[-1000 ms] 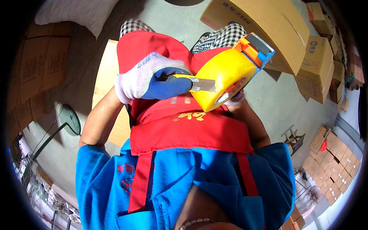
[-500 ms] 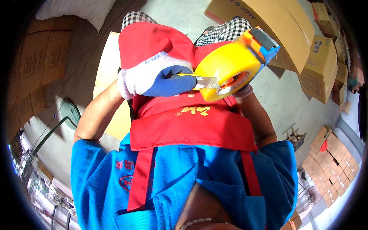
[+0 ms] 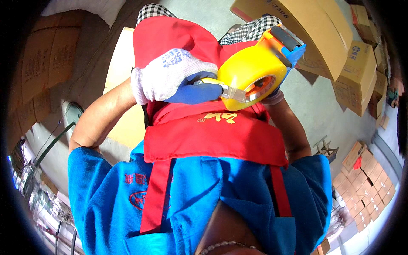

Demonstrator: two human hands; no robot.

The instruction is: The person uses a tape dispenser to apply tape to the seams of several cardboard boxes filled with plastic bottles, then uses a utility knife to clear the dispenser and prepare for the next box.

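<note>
My left hand point(image 3: 176, 80), in a white knit glove with a blue coated palm, is closed around a box cutter with a yellow handle point(image 3: 209, 80). The cutter's flat metal blade point(image 3: 234, 93) points right and lies at the lower edge of a thick roll of yellow packing tape point(image 3: 250, 68). That roll sits in a blue and orange tape dispenser point(image 3: 293, 55) with a toothed cutting edge at its upper right. Behind the roll, my right hand point(image 3: 275, 97) supports the dispenser; its fingers are mostly hidden, and only a gloved part and the cuff show.
An open cardboard box point(image 3: 310, 29) stands ahead on the right, with another carton point(image 3: 356, 76) beside it. Brown cartons point(image 3: 46, 63) are stacked at the left. A green metal stand point(image 3: 74, 112) is on the floor at left; a small stool point(image 3: 325, 148) is at right.
My left hand has turned, showing more of the glove's back, and its elbow has swung outward. The tape roll and dispenser have shifted slightly left. Both hands keep their hold.
</note>
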